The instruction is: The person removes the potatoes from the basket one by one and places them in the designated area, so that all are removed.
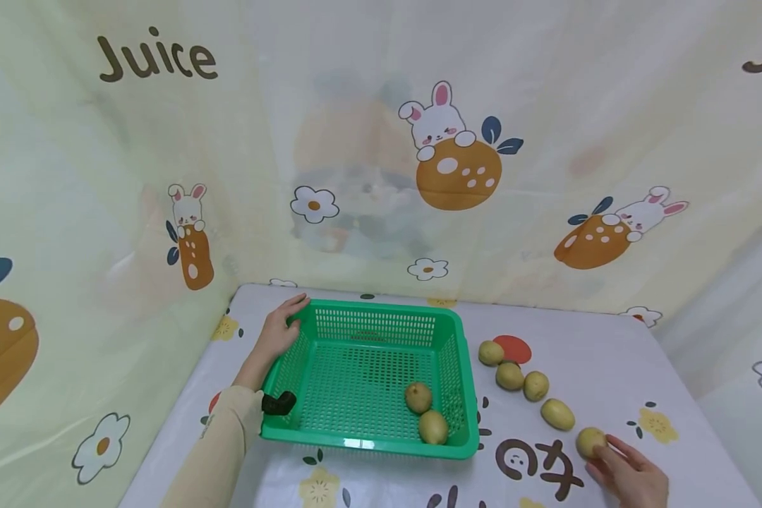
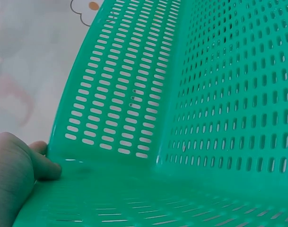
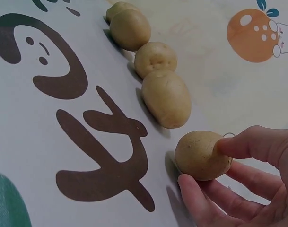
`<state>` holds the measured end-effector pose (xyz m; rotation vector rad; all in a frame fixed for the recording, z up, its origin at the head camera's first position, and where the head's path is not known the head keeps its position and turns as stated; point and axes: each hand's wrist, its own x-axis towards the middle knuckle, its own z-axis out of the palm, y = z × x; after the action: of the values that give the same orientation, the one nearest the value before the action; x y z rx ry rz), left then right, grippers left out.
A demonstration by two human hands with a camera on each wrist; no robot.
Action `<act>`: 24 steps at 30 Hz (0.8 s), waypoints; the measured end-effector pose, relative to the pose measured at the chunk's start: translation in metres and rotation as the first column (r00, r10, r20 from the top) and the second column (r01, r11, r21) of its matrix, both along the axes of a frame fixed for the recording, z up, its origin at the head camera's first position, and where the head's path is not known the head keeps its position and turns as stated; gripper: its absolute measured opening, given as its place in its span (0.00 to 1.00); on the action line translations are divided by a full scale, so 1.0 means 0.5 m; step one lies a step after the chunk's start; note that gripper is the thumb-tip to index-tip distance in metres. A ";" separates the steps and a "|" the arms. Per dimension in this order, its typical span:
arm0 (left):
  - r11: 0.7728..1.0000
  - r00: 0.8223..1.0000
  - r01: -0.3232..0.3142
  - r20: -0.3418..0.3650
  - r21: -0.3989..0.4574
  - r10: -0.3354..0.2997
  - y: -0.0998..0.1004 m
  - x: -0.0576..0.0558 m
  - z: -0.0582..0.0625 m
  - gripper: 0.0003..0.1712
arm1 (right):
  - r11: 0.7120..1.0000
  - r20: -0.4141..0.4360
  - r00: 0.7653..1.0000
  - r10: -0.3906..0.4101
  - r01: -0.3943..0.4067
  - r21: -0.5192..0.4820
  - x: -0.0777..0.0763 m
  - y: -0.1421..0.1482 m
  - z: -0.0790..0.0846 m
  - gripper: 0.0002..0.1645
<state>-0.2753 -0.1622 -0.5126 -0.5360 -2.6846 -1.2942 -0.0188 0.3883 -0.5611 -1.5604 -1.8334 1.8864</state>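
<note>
A green plastic basket (image 1: 368,377) with slotted walls stands on the table. My left hand (image 1: 282,328) holds its rim at the far left corner, fingertips over the edge in the left wrist view. Two potatoes lie inside, a rounder potato (image 1: 418,398) just behind a larger potato (image 1: 433,427) near the right wall. To the right of the basket, my right hand (image 1: 631,471) holds the nearest potato (image 3: 203,155) of a slanting row, thumb on top and fingers around its side. Beyond it lie an oblong potato (image 3: 166,98) and several more.
The table is covered with a white printed cloth (image 1: 600,356) showing flowers and dark lettering. Patterned curtains (image 1: 368,141) with rabbits and oranges hang behind and on both sides. A dark strap piece (image 1: 279,403) at my left wrist overlaps the basket's left wall.
</note>
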 end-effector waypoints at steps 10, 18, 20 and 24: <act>1.000 1.000 -0.001 -0.002 -0.008 0.001 0.000 -0.004 -0.006 0.32 | 1.000 0.018 1.000 -0.015 0.015 0.008 -0.005 -0.006 -0.011 0.38; 1.000 1.000 0.001 0.002 0.006 -0.001 -0.003 -0.005 -0.003 0.32 | 1.000 0.050 0.999 0.018 -0.019 0.016 -0.006 0.000 -0.021 0.37; 1.000 1.000 0.001 0.002 0.007 -0.001 -0.003 -0.003 -0.004 0.32 | 0.999 0.052 0.998 0.037 -0.039 0.028 -0.004 0.003 -0.020 0.36; 1.000 1.000 0.003 0.007 0.017 -0.004 -0.003 -0.001 -0.005 0.32 | 0.996 0.038 0.998 0.050 -0.053 0.067 0.001 0.007 -0.016 0.35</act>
<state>-0.2759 -0.1639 -0.5151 -0.5356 -2.6766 -1.3208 -0.0181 0.3919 -0.5690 -1.5507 -1.9493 1.8081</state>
